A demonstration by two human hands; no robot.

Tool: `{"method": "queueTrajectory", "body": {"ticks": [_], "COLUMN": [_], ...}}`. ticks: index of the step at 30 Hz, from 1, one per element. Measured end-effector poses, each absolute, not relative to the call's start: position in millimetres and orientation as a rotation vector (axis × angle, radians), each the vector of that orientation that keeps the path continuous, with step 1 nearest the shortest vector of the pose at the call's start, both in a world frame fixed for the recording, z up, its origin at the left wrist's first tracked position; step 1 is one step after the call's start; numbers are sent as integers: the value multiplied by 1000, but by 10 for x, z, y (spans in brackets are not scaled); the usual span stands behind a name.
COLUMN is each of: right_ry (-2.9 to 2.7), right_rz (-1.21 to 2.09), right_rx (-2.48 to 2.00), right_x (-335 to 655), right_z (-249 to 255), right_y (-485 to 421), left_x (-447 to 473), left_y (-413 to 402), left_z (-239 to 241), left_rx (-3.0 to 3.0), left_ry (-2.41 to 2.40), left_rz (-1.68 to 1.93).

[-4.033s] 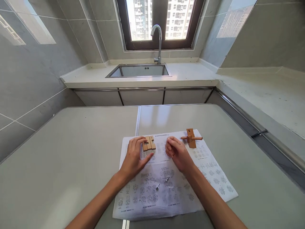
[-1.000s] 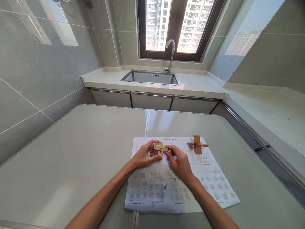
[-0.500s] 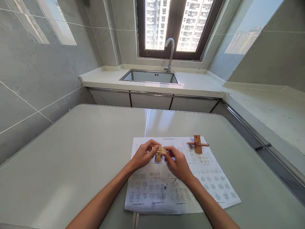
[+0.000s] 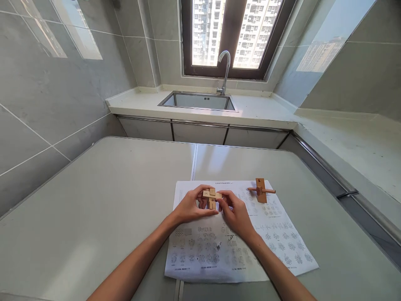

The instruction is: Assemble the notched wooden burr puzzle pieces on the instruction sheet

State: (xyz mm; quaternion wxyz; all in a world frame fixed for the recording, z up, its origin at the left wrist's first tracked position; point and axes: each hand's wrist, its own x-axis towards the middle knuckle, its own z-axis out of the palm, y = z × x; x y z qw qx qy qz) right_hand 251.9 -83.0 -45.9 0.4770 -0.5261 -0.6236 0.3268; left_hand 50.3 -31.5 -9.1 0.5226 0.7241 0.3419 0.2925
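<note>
Between my two hands is a small wooden interlocking puzzle [image 4: 212, 195] of pale blocks crossing one another, held above the printed sheet. My left hand [image 4: 194, 205] grips it from the left, fingers curled behind and thumb stretched along its near side. Thumb and fingers of my right hand [image 4: 233, 211] pinch its right end. The paper sheet [image 4: 250, 251] lies under both hands, covered with rows of small diagrams. On its upper right rests a darker wooden piece [image 4: 260, 196] marked "2", with a thin rod through it.
The sheet lies on a pale folding table [image 4: 94, 200] with a seam down the middle. Beyond its far edge stand a counter [image 4: 134, 100] with a sink [image 4: 200, 100] and a faucet [image 4: 224, 71] under a window. Another counter [image 4: 354, 138] runs along the right.
The wooden puzzle has been turned, so a crosswise block now shows on top. My left thumb has dropped from its top to its near side. My right hand still pinches its right end.
</note>
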Motion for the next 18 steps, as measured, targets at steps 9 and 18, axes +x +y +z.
{"method": "queueTrajectory", "body": {"ticks": [9,18], "right_ry": [-1544,-1545], "right_rz": [790,777], "right_rx": [-1284,-1254], "right_x": [2511,2510], "right_z": [-455,-451], "right_y": [-831,-820], "left_x": [516,517], "left_y": [-315,-298], "left_z": [-92,-127], "left_rx": [1781,1798], "left_ry": [862,841], "left_rz": [701,730]}}
